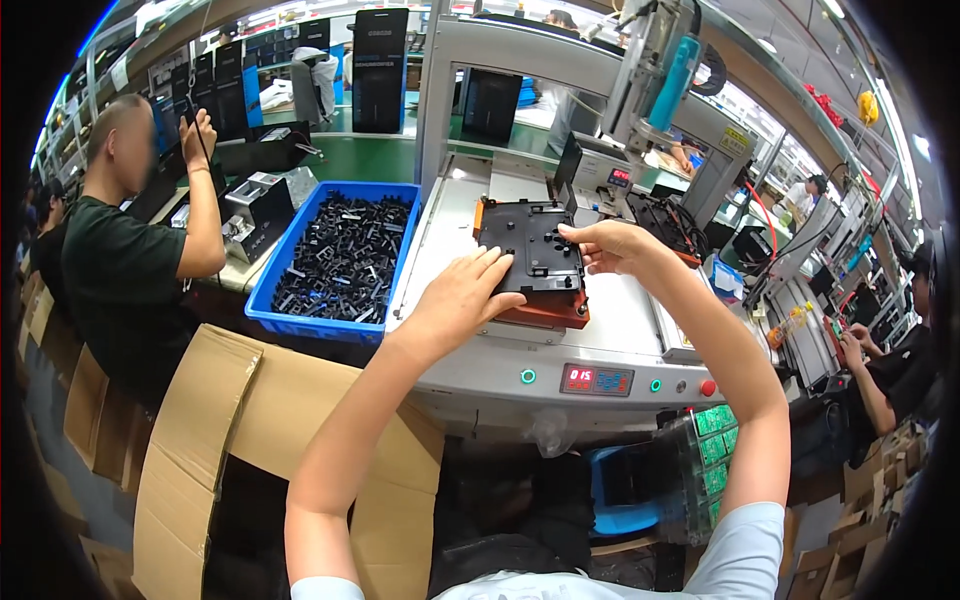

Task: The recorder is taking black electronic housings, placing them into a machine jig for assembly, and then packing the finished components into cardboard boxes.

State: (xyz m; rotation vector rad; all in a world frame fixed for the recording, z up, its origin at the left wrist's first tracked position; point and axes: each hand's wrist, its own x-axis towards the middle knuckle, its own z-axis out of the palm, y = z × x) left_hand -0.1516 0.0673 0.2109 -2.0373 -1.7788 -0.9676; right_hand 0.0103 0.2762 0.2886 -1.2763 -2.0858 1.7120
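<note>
A flat black plastic panel [525, 235] with raised posts and clips lies over an orange-red fixture [545, 308] on the white machine bed. My left hand [462, 297] grips its near left corner, fingers along the top and thumb at the front edge. At the right edge, my right hand [605, 247] pinches the panel between thumb and fingers, next to a cluster of small black posts. The underside of the panel is hidden, so I cannot tell how fully it sits on the fixture.
A blue bin [335, 262] full of small black plastic parts stands left of the machine. Overhead hangs a teal cylinder [672, 82] on the machine frame. Buttons and a display [597, 379] line the front. Cardboard [200, 440] lies near left; co-workers [130, 240] work on both sides.
</note>
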